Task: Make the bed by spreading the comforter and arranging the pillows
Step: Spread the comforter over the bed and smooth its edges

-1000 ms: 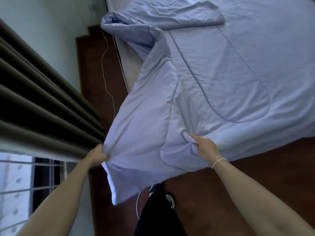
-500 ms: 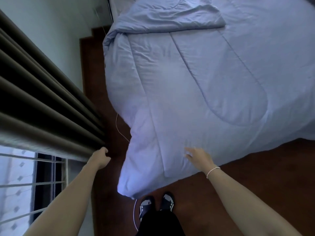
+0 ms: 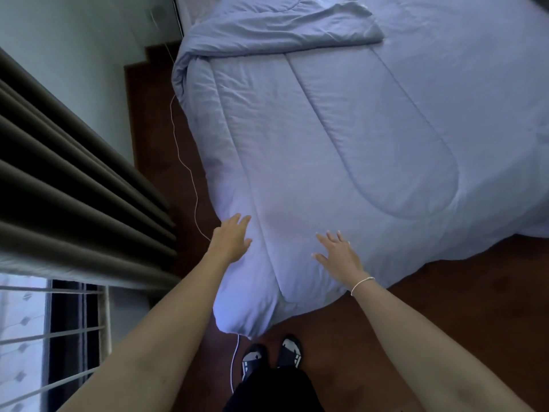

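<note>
On the comforter (image 3: 341,150), both hands lie flat.

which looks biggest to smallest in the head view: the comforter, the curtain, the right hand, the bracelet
1. Light blue quilted comforter
2. Dark pleated fabric curtain, nearer the camera, so unsure
3. Right hand
4. Thin white bracelet

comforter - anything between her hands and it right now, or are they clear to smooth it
Nothing visible stands in the way. The left hand and the right hand are both open, fingers spread, right over the near corner of the comforter. Whether the palms actually touch the fabric can't be told.
</note>
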Demonstrator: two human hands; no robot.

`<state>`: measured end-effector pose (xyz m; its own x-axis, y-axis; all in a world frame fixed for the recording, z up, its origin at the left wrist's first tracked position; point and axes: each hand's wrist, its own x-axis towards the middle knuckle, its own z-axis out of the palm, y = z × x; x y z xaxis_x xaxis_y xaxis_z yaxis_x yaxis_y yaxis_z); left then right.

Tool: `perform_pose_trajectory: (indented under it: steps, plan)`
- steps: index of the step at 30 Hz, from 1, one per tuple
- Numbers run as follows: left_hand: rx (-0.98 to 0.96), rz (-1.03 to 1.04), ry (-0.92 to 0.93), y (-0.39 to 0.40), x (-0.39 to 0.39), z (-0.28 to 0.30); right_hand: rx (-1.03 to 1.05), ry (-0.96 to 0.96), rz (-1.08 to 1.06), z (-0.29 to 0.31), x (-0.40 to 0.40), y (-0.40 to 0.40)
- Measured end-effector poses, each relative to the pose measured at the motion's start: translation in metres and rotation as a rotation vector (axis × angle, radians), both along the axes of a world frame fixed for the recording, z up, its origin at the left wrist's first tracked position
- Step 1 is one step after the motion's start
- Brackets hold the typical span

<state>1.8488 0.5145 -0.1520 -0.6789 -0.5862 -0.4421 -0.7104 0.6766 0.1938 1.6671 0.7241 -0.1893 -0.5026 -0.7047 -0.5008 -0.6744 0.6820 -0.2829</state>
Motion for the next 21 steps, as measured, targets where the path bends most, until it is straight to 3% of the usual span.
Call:
perform_pose_trajectory:
  steps: [8, 21]
  plan:
    - [-0.04, -0.079, 0.039, -0.026, -0.012, 0.015, 0.001, 0.041, -0.057, 0.008, 0.0, -0.038]
    - [-0.092, -0.322, 0.204, -0.226, -0.06, 0.05, -0.156, 0.175, -0.414, 0.039, -0.004, -0.227]
